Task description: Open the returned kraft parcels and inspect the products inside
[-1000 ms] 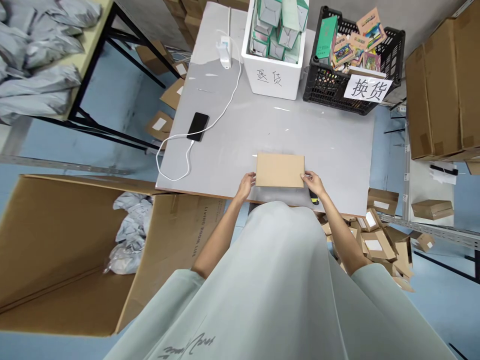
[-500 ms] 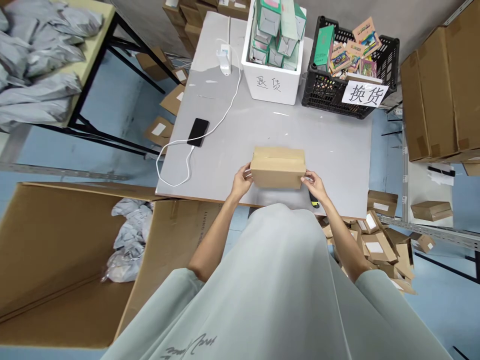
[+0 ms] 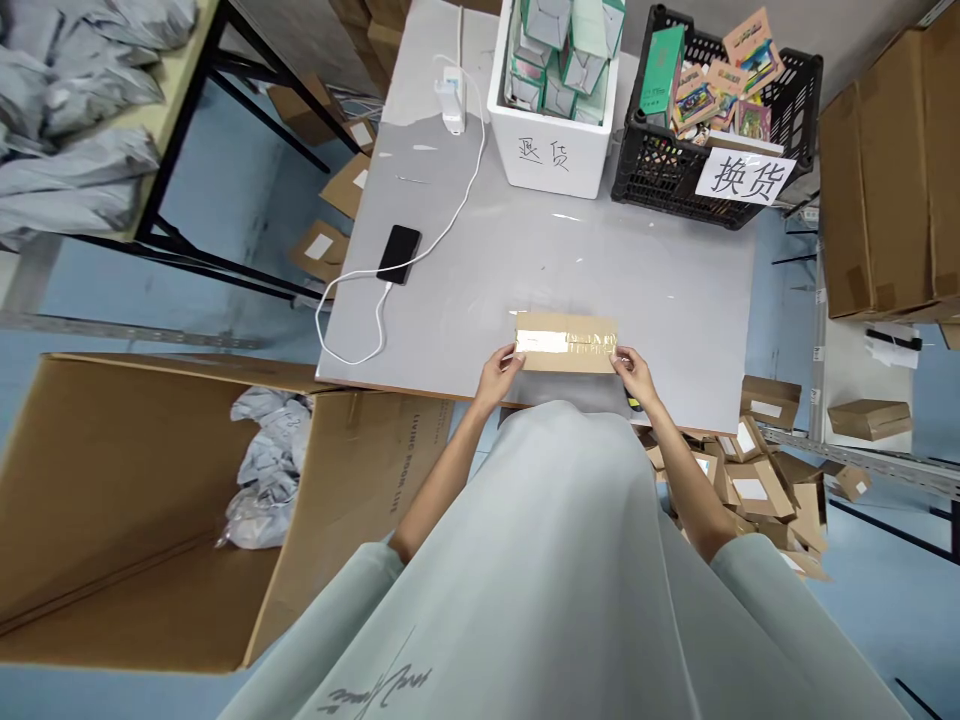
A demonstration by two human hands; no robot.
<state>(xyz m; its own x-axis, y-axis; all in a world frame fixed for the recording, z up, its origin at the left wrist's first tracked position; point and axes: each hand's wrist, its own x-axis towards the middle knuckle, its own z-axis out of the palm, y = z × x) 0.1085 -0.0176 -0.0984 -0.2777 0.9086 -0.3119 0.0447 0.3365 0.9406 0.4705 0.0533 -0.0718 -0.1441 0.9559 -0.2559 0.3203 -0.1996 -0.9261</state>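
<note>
A small brown cardboard box (image 3: 567,358) is held at the near edge of the grey table (image 3: 480,265). Glossy tape on its upturned face catches the light. My left hand (image 3: 500,374) grips the box's left end, and my right hand (image 3: 634,372) has its right end between thumb and fingers. Just below my right hand lies a black and yellow tool (image 3: 634,401), mostly hidden, its kind unclear. Farther left on the table rests a black phone (image 3: 398,254) with a white cable (image 3: 457,215) plugged in.
At the back stand a white bin (image 3: 555,155) of green-white boxes and a black crate (image 3: 652,180) of colourful packs. A large open carton (image 3: 360,500) with grey bags is at lower left. Small cartons (image 3: 757,490) pile up at right. A shelf (image 3: 176,95) holds grey parcels.
The box has been turned so that a different face, with shiny tape, shows upward. Both hands stay at its ends. The camera view has shifted slightly.
</note>
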